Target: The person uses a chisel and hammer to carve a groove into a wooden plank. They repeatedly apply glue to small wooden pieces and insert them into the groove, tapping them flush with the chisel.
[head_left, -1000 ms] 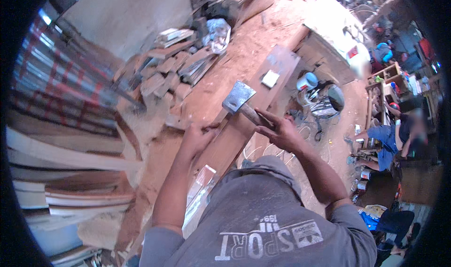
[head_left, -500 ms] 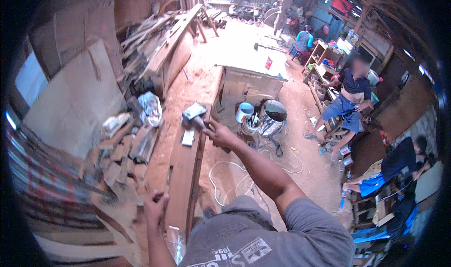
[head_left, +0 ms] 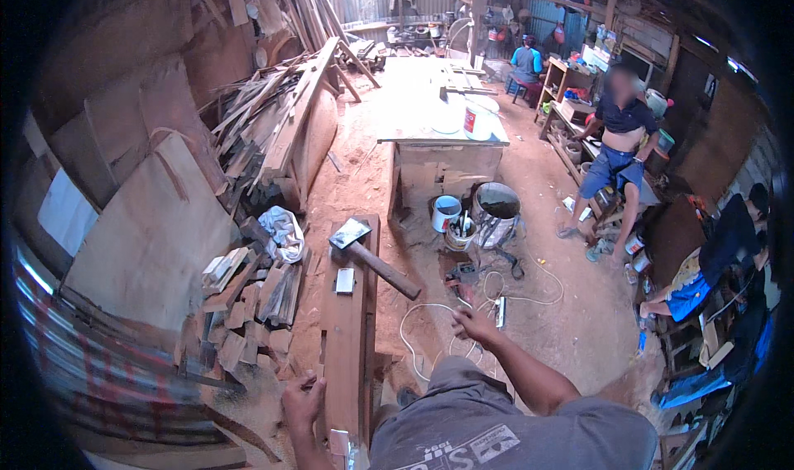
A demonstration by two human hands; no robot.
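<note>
A long brown wooden beam (head_left: 346, 350) runs away from me, with a slot cut along its left side. On its far end lies a hammer (head_left: 385, 270) with a blocky metal head, its wooden handle jutting past the right edge. A small white rectangular piece (head_left: 345, 280) sits just nearer than the hammer head. My right hand (head_left: 475, 325) hangs in the air right of the beam, fingers loosely bent and touching nothing. Beside the beam's left edge, my left hand (head_left: 303, 398) is closed, fingertips against the thumb; whatever it holds is too small to make out. A pale item (head_left: 339, 443) lies on the near end.
Wood offcuts (head_left: 240, 321) and a white cloth bundle (head_left: 282, 234) lie to the left. Buckets (head_left: 447, 213), a power tool (head_left: 461, 280) and a looped pale cord (head_left: 404, 325) are on the floor at right. A worktable (head_left: 451, 160) stands ahead; a person (head_left: 619, 151) sits at right.
My right hand has let go of the hammer and drawn back toward me, to the right. The hammer now rests on the beam. My left hand stays beside the beam.
</note>
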